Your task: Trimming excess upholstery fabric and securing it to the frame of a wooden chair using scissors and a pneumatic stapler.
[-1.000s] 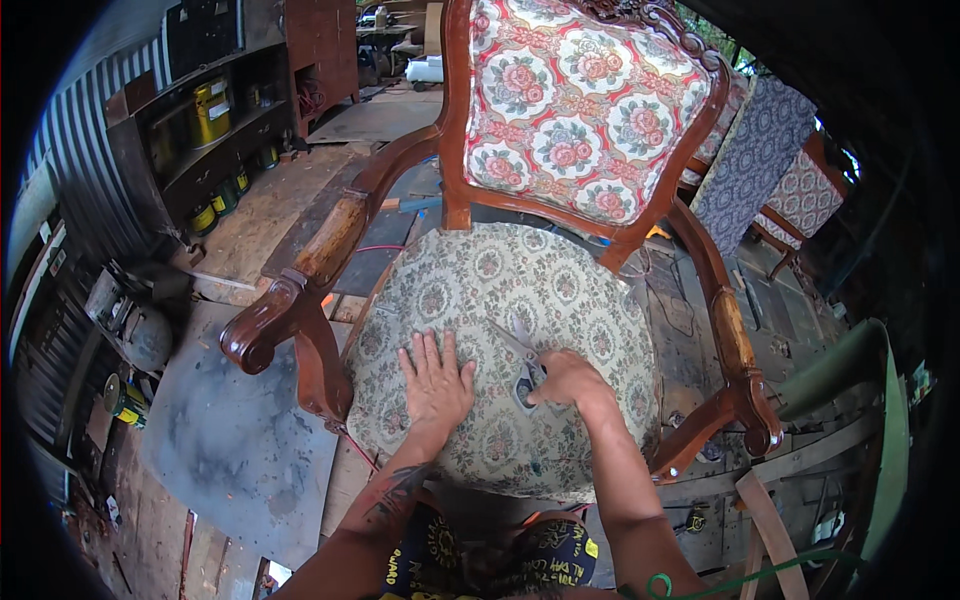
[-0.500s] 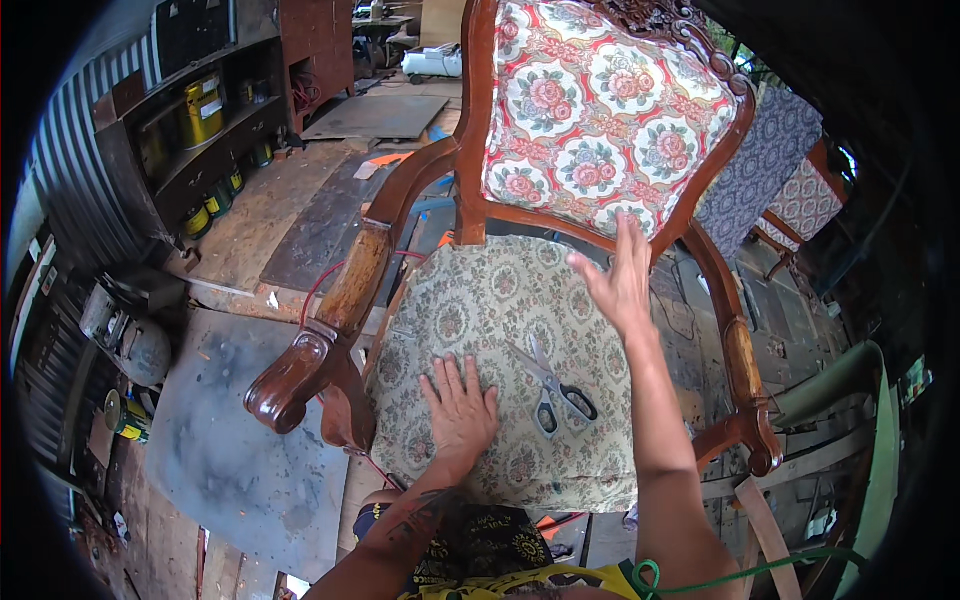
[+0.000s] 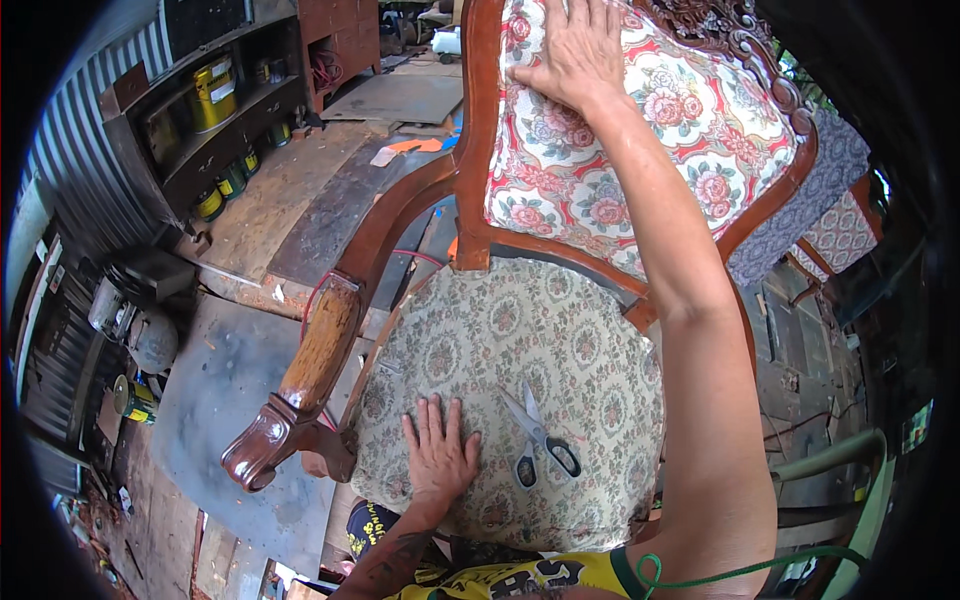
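A carved wooden armchair (image 3: 365,245) stands before me. Its seat (image 3: 590,330) is covered in beige-green floral fabric, and its backrest (image 3: 665,105) in red and white rose-patterned fabric. My left hand (image 3: 440,450) lies flat on the left front of the seat, fingers spread. Beside it a pair of scissors (image 3: 540,440) with dark handles rests on the seat, blades parted and pointing away. My right hand (image 3: 580,55) reaches up and lies open against the upper left of the backrest. My right forearm hides part of the backrest and of the right armrest.
At the left stands a dark shelf (image 3: 170,190) with yellow cans (image 3: 213,92). A tank-like machine (image 3: 150,335) sits by the corrugated wall. A grey board (image 3: 235,410) lies on the floor. At right are another patterned chair (image 3: 840,230) and a green curved frame (image 3: 880,470).
My right hand has moved up from above the seat's rear onto the upper backrest. My left hand stays flat on the seat. The view has shifted a little.
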`<state>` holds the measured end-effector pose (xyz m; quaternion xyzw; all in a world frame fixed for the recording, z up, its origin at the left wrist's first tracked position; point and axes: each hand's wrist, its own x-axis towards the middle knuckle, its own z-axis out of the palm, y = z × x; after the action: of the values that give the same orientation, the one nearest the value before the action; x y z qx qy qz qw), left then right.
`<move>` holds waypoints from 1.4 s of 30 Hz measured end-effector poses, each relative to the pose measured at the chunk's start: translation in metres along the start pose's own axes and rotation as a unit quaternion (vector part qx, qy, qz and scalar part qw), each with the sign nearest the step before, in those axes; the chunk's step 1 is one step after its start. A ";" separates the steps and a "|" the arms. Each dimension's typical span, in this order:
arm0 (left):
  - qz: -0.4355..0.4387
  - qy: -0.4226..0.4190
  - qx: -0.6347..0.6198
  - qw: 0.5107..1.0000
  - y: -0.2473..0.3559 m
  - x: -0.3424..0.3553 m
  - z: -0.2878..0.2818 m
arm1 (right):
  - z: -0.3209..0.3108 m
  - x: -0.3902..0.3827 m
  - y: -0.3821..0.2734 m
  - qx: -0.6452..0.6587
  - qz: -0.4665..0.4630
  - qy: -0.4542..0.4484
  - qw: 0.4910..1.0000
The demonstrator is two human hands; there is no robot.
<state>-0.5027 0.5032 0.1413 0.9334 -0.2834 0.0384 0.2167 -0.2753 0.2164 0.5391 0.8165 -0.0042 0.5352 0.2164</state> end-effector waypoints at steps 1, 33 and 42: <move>-0.006 -0.003 -0.002 1.000 -0.001 -0.001 -0.002 | -0.003 0.002 -0.003 0.042 0.020 -0.054 0.997; 0.058 0.445 -0.257 0.856 0.061 0.377 -0.174 | -0.004 0.001 0.084 0.129 0.040 -0.052 0.989; 0.219 0.307 -0.570 0.730 0.067 0.473 -0.166 | 0.027 -0.023 -0.003 -0.070 0.095 0.077 0.990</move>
<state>-0.1356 0.2812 0.4086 0.4840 -0.3662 0.2009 0.7690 -0.2610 0.2042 0.5086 0.7515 -0.1026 0.6130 0.2213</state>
